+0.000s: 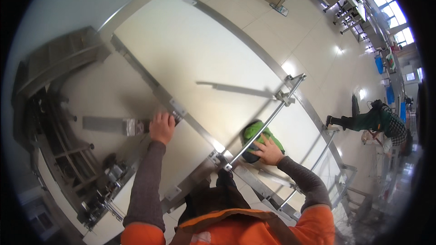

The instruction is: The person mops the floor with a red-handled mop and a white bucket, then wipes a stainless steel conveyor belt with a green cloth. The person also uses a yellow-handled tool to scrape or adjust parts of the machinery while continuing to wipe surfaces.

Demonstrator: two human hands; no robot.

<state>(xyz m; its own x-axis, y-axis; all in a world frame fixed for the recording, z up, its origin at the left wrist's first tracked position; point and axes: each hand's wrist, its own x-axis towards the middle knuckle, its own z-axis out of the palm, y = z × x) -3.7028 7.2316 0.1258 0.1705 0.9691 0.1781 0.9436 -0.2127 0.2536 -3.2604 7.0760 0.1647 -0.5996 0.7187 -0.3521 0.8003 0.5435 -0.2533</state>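
Observation:
A long conveyor with a pale belt (181,50) runs under both of my hands. My left hand (162,127) is at its left metal side rail (156,90), fingers bent and close together over the edge; the fingertips are partly hidden. On the belt lies a soft green and dark cloth bundle (252,131), under a slanting metal rod (261,131). My right hand (269,151) presses on the bundle's near side, its fingers somewhat apart and bent around it. What kind of cloth it is does not show clearly.
A thin dark bar (236,89) reaches across the belt from a clamp (284,97) on the rod. Left of the conveyor stands dark metal machinery (63,122). A person (383,120) bends over at the far right. Work tables (340,0) line the back right.

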